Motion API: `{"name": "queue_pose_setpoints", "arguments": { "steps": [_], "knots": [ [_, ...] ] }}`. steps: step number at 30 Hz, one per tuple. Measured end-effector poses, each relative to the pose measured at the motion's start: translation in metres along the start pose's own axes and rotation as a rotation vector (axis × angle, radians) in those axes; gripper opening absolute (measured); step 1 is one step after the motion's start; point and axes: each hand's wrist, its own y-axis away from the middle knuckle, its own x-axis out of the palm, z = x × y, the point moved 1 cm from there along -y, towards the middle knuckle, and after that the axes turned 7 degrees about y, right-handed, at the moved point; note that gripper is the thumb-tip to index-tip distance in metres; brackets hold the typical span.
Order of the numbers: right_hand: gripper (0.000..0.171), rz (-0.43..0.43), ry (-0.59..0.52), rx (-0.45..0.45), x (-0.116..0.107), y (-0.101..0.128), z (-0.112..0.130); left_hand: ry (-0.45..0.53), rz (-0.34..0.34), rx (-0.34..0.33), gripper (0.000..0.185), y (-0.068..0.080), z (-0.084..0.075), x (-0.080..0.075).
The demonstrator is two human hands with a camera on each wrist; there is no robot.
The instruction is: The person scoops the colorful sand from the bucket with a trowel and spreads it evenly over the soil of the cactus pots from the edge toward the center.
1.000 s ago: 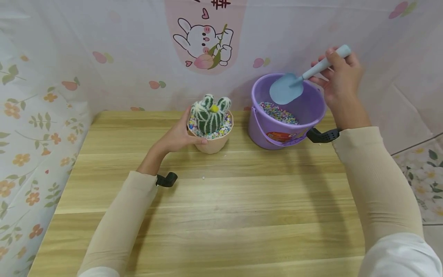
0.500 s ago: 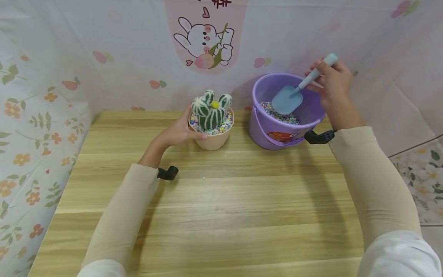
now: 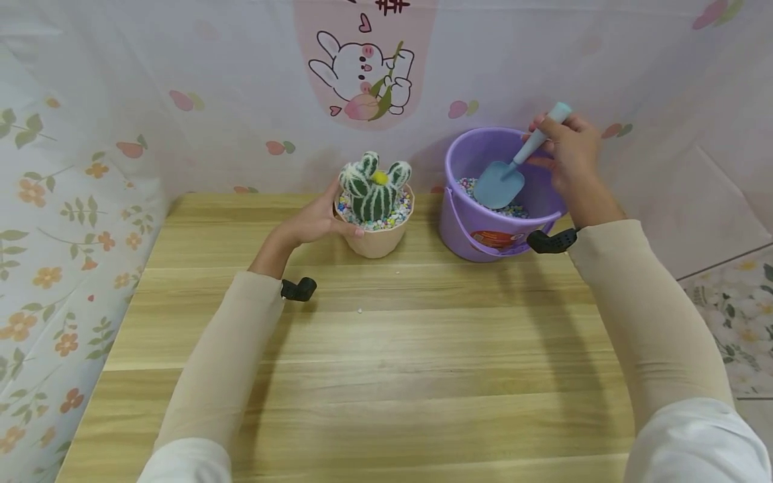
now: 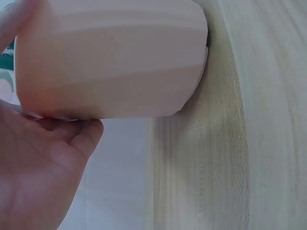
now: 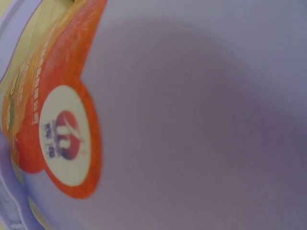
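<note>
My left hand [image 3: 314, 220] grips a peach faceted flowerpot [image 3: 377, 243] from its left side, thumb across the front below the rim. A striped green knitted cactus [image 3: 373, 201] with a yellow tuft stands upright in it among small coloured beads. In the left wrist view the fingers [image 4: 86, 136] curl against the pot [image 4: 110, 62], whose base is close to the tabletop. Over on the right, my right hand [image 3: 574, 151] holds a light blue toy shovel [image 3: 499, 184] by its handle. The blade slants down inside the purple bucket [image 3: 455, 228], overlapping the coloured beads [image 3: 513, 211] there.
Wooden tabletop [image 3: 386, 369] stretches in front of both containers, with a tiny pale bead [image 3: 359, 310] on it. A printed cloth [image 3: 229, 100] hangs right behind. The bucket's purple handle hangs down its front, near a red label [image 5: 93, 143].
The shovel and right hand have moved down and left, and the blade now sits deeper in the bucket. The pot, still in the left hand, has shifted slightly toward the back.
</note>
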Motion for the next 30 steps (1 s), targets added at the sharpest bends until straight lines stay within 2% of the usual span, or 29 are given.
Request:
{"name": "queue_pose_setpoints", "arguments": {
  "steps": [12, 19, 26, 30],
  "knots": [
    [0.018, -0.119, 0.108, -0.003, -0.002, -0.006, -0.001, -0.029, -0.009, -0.023, 0.109, -0.006, -0.001, -0.002],
    [0.028, -0.176, 0.166, 0.007, -0.007, -0.006, 0.005, -0.002, -0.009, -0.01, 0.109, -0.009, 0.001, -0.001],
    [0.037, -0.25, 0.144, -0.048, -0.009, -0.009, 0.009, 0.024, -0.037, 0.002, 0.108, -0.02, 0.029, -0.008],
    [0.047, -0.298, 0.193, -0.052, -0.013, -0.012, 0.009, 0.02, -0.044, -0.018, 0.111, -0.022, 0.029, -0.008]
  ]
}}
